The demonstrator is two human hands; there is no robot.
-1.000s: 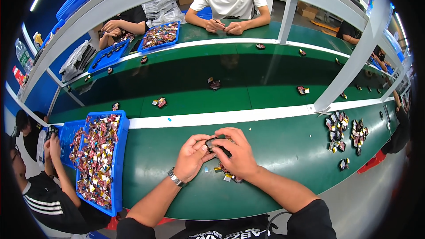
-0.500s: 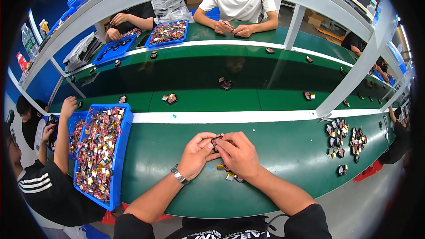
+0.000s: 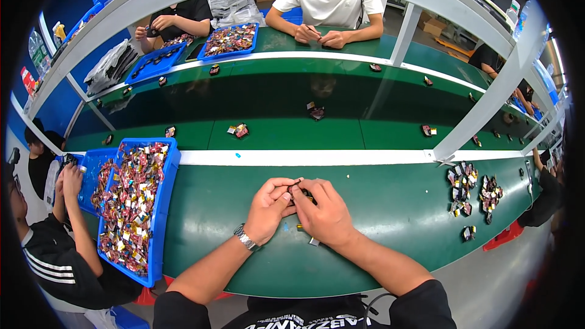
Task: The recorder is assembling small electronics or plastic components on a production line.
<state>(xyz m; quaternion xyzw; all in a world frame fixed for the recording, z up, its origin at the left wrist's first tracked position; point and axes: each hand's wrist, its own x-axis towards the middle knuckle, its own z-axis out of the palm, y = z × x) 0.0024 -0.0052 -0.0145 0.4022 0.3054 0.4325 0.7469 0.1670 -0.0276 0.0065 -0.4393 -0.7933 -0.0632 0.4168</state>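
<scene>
My left hand [image 3: 269, 208] and my right hand [image 3: 326, 211] meet over the green table [image 3: 390, 201], fingertips pinched together on a small dark part [image 3: 293, 191]. A wristwatch [image 3: 245, 237] sits on my left wrist. A few small loose pieces [image 3: 308, 236] lie on the table under my right hand. A blue tray [image 3: 159, 207] full of small shiny coloured parts stands to my left.
Clusters of finished dark parts [image 3: 472, 190] lie at the right. Small parts [image 3: 239, 130] ride the darker green belt beyond a white strip [image 3: 341, 157]. A person in black [image 3: 58, 237] sits at my left; two more people [image 3: 329, 6] work across, by another blue tray [image 3: 228, 39].
My hands stay together on the small part, fingers shifting slightly. The view has tilted a little, and the person at my left has raised their hands.
</scene>
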